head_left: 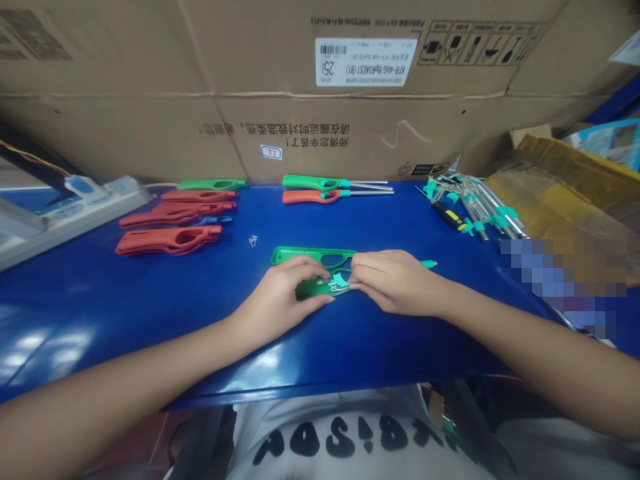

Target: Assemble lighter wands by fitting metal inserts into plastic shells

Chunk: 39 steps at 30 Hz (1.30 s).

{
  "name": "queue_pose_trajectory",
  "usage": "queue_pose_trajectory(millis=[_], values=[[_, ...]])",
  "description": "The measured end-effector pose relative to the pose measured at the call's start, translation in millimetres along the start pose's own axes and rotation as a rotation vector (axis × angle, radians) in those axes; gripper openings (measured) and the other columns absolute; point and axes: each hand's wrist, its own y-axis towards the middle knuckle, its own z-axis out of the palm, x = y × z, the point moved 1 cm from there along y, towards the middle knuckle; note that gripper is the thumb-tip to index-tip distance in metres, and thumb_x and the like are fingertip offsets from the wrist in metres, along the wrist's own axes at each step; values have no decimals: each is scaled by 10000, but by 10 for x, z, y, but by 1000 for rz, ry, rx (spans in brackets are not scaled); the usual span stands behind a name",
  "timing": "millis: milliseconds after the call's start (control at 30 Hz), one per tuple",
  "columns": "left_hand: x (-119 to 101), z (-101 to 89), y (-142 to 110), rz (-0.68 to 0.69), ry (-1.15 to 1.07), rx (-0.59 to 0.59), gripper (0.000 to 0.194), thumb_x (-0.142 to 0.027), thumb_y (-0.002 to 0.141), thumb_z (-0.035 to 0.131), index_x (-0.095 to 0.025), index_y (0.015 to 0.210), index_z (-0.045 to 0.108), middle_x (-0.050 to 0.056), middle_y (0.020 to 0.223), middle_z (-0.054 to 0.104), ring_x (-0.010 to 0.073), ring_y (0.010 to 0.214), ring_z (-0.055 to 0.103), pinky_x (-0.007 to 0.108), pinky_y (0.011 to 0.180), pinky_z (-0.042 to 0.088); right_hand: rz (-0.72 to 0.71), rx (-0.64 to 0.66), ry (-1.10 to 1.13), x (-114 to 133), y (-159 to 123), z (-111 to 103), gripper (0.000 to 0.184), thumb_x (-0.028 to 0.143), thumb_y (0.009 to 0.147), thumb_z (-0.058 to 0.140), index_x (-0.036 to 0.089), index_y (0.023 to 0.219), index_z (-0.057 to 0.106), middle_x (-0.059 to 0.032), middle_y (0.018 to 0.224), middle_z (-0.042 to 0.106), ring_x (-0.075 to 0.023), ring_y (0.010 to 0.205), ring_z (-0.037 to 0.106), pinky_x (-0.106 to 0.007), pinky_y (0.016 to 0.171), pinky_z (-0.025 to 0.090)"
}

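Observation:
My left hand (283, 290) grips a green lighter shell half (311, 289), its hollow side facing up. A teal trigger piece (340, 281) with thin pale wires sits at the shell's right part. The fingers of my right hand (393, 280) are pinched together at that teal piece, and the hand hides much of what lies under it. A teal tip (429, 264) shows beyond my right knuckles; what it joins is hidden. Just behind both hands lies another green shell half (300, 254), its right end covered by my right hand.
Red lighter shells (170, 240) and a green one (213, 184) lie at the left. Two lighters with metal tubes, green (313, 181) and red (310, 197), lie at the back. Small screws (253, 241), a screwdriver (450, 217), metal tube parts (493, 207), a power strip (75, 213) and cardboard (280, 67) surround them.

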Motion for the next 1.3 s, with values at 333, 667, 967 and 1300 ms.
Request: queue_pose_trajectory(millis=[333, 667, 967, 1300], values=[[17, 16, 8, 0, -8, 13, 187, -236, 858, 768, -174, 1021, 699, 69, 1044, 731, 216, 985, 692, 369, 897, 565, 58, 52, 82, 11, 11, -13, 243, 206, 1020, 454, 185, 881, 652, -36, 845, 652, -151, 723, 540, -268, 637, 365], [-6, 12, -18, 6, 57, 32, 271, -259, 887, 734, -193, 1130, 634, 63, 1084, 711, 218, 999, 683, 375, 908, 575, -12, 85, -53, 35, 7, -55, 262, 163, 989, 443, 180, 901, 689, -46, 849, 660, -159, 717, 534, -289, 631, 359], [-39, -6, -75, 268, 409, 121, 325, -265, 1020, 534, -199, 1321, 635, 114, 1241, 669, 255, 1087, 643, 418, 932, 574, 2, 136, -86, 35, -9, -80, 261, 228, 1014, 467, 178, 969, 720, -57, 896, 669, -157, 725, 567, -290, 614, 360], [-131, -42, -78, 327, 592, 210, 363, -274, 1039, 464, -154, 1332, 641, 142, 1262, 680, 301, 1091, 638, 458, 899, 583, -29, 79, -3, 50, -30, -106, 212, 272, 1005, 494, 209, 1098, 674, -51, 1041, 683, -142, 778, 603, -264, 611, 378]])
